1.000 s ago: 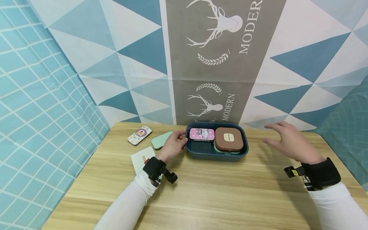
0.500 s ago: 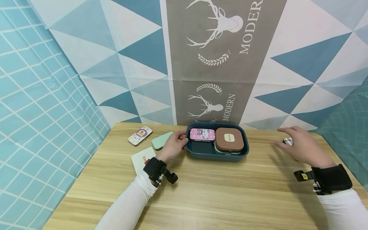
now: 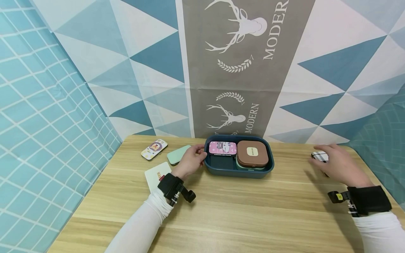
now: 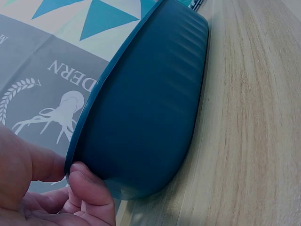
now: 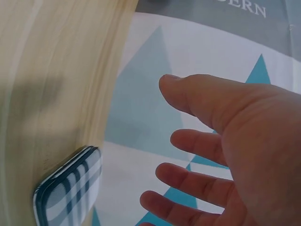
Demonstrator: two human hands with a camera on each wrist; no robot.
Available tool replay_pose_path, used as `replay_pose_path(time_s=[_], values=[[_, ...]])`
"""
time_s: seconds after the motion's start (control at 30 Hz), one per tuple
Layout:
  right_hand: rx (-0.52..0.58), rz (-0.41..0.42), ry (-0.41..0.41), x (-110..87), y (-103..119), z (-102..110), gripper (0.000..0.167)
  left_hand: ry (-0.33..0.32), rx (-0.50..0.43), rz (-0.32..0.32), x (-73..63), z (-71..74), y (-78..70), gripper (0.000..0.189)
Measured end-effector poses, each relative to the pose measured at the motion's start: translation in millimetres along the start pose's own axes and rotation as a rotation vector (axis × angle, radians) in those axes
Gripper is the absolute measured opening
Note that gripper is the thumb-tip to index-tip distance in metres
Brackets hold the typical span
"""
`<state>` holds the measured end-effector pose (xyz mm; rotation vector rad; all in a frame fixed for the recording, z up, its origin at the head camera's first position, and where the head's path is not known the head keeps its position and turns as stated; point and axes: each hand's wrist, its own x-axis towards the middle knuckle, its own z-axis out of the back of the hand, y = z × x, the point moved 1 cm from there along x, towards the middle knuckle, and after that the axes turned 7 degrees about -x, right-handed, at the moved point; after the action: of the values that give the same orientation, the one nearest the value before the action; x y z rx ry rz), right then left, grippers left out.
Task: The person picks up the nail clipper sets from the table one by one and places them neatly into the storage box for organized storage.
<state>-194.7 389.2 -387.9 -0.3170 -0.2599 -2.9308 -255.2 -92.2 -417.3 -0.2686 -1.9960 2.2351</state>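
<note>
My left hand (image 3: 190, 162) pinches the left rim of a dark blue oblong bin (image 3: 239, 173) between thumb and fingers; the left wrist view shows this grip on the bin's edge (image 4: 141, 103). Inside the bin, a pink patterned tin (image 3: 222, 148) lies at the back left. A brown rounded-square case (image 3: 252, 153) sits at the right on something pale green, mostly hidden. Over at the right, my right hand (image 3: 343, 167) hovers beside a black-and-white plaid tin (image 3: 320, 156), partly covering it. In the right wrist view its fingers are spread, apart from the plaid tin (image 5: 70, 190).
Left of the bin lie a white tin with an animal print (image 3: 154, 149), a mint-green tin (image 3: 178, 154) and a cream square item (image 3: 157, 175) with lettering, partly behind my left wrist. A patterned cloth backdrop (image 3: 164, 70) rises behind the wooden table (image 3: 240, 218).
My right hand has moved right, away from the bin and toward the plaid tin, which now shows beside its fingers. The left hand and the bin have stayed in place.
</note>
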Motion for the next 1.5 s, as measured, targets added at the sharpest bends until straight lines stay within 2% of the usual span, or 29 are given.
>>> replay_pose_path(time_s=[0.2, 0.5, 0.9, 1.13, 1.5], values=[[-0.005, -0.011, -0.016, -2.6, -9.0, -5.6, 0.06, -0.003, -0.001, 0.005, 0.2, -0.1, 0.4, 0.042], [0.021, -0.097, 0.077, -4.0, -21.5, -6.5, 0.07, -0.002, -0.004, 0.0, -0.4, 0.6, 1.4, 0.042], [-0.025, -0.162, 0.085, -7.9, -32.5, -12.1, 0.078, -0.007, -0.006, -0.006, 0.7, 1.2, 3.9, 0.042], [-0.027, -0.213, 0.119, -10.2, -38.4, -17.3, 0.084, -0.003, -0.002, -0.011, 0.6, 0.9, 3.7, 0.042], [-0.036, -0.243, 0.157, -9.7, -48.0, -24.0, 0.089, 0.001, 0.001, -0.002, 1.8, 0.8, 2.6, 0.042]])
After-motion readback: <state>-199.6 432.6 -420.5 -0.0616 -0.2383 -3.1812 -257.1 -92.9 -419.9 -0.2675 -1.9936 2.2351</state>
